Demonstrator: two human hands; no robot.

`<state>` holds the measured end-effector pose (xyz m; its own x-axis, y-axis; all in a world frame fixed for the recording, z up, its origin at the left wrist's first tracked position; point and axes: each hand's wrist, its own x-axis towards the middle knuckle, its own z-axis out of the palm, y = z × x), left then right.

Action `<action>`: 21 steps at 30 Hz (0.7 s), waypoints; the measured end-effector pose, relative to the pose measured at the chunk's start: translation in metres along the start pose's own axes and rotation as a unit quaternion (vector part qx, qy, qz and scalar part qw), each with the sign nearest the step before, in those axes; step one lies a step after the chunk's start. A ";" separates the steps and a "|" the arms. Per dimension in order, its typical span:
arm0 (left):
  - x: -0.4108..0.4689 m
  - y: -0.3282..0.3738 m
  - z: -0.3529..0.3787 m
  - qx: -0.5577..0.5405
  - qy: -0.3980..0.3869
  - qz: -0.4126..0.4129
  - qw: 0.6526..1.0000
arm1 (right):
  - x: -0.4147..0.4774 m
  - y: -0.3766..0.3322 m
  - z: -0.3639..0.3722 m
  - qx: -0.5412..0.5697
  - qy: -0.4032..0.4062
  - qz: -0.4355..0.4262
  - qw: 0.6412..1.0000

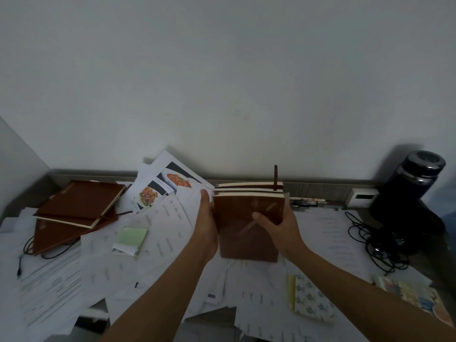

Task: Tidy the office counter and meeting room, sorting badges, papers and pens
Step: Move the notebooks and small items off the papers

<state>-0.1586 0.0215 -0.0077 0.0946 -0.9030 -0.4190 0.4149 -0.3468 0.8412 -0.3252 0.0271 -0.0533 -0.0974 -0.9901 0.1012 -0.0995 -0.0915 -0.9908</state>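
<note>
Notebooks (246,225) stand upright, held between left hand (208,225) and right hand (281,225).

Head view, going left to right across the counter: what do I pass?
Stack of brown notebooks → green notepad → left hand → held notebooks → right hand → black cables → dark bottle.

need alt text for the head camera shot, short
Two bare hands hold a stack of brown notebooks upright over a desk buried in loose papers: the right hand grips the cover, the left hand braces the left edge. A second notebook pile lies at far left, a dark bottle and black cables at right.
</note>
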 end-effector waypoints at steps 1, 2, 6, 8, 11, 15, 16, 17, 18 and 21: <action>-0.004 -0.004 0.003 0.006 0.008 0.005 1.000 | -0.002 0.004 -0.001 0.003 0.006 0.008 1.000; -0.009 -0.007 0.006 0.006 0.023 0.008 1.000 | -0.004 0.008 -0.003 0.004 0.010 0.018 1.000; -0.009 -0.016 0.002 0.036 0.026 0.028 0.999 | -0.010 0.013 -0.004 -0.011 0.004 0.021 1.000; -0.007 -0.021 -0.002 0.047 0.021 0.026 0.998 | -0.010 0.012 -0.005 -0.022 -0.008 0.024 0.999; -0.012 -0.018 0.000 0.059 0.032 0.019 0.998 | -0.008 0.002 -0.008 -0.035 -0.017 0.027 0.999; -0.030 0.003 -0.006 0.105 0.032 0.020 0.994 | -0.016 -0.023 -0.009 -0.079 0.009 0.002 0.997; -0.035 0.010 -0.009 0.119 0.027 0.027 0.992 | -0.019 -0.031 -0.007 -0.089 0.010 0.006 0.996; -0.042 0.015 -0.016 0.129 0.021 0.028 0.991 | -0.024 -0.037 -0.004 -0.092 0.004 0.010 0.996; -0.050 0.018 -0.023 0.131 0.020 0.032 0.991 | -0.031 -0.046 0.001 -0.087 -0.008 0.020 0.996; -0.078 0.018 -0.054 0.161 0.014 0.047 0.986 | -0.058 -0.062 0.024 -0.002 -0.067 0.128 0.989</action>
<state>-0.1093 0.0995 0.0215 0.1457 -0.9289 -0.3405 0.0958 -0.3293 0.9394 -0.2896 0.0875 0.0001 0.0129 -0.9861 -0.1659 -0.0929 0.1641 -0.9821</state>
